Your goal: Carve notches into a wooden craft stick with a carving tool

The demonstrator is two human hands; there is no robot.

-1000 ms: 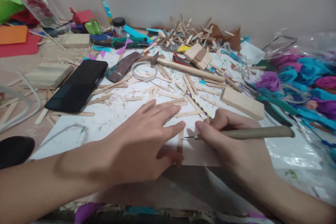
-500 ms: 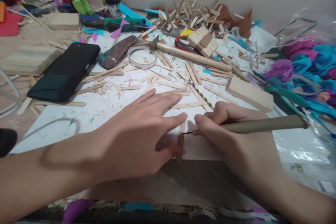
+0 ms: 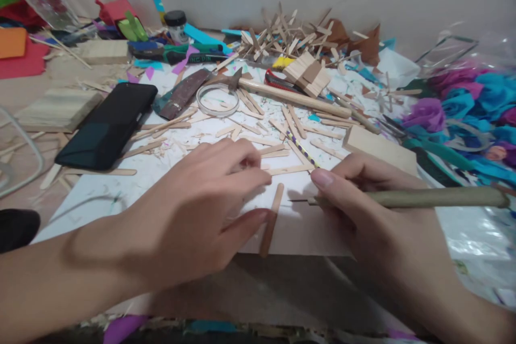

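A short wooden stick (image 3: 272,220) lies on the white paper (image 3: 310,231) near its front edge. My left hand (image 3: 209,199) is just left of it, fingers apart and bent, the thumb tip at the stick's left side, nothing gripped. My right hand (image 3: 374,226) holds a thin-tipped tool (image 3: 439,197) with a long greenish handle between thumb and fingers. Its metal tip points left, a little right of the stick and apart from it.
Across the paper are loose sticks, a tape ring (image 3: 217,100), a hammer (image 3: 294,97) and a wood block (image 3: 379,148). A black phone (image 3: 108,123) lies left. Crepe paper flowers (image 3: 463,102) sit right; a stick pile (image 3: 290,35) stands behind.
My left fingers have drawn back and curled, uncovering the stick, which now tilts more. The tool's tip has moved off the stick to the right. The camera view has shifted slightly.
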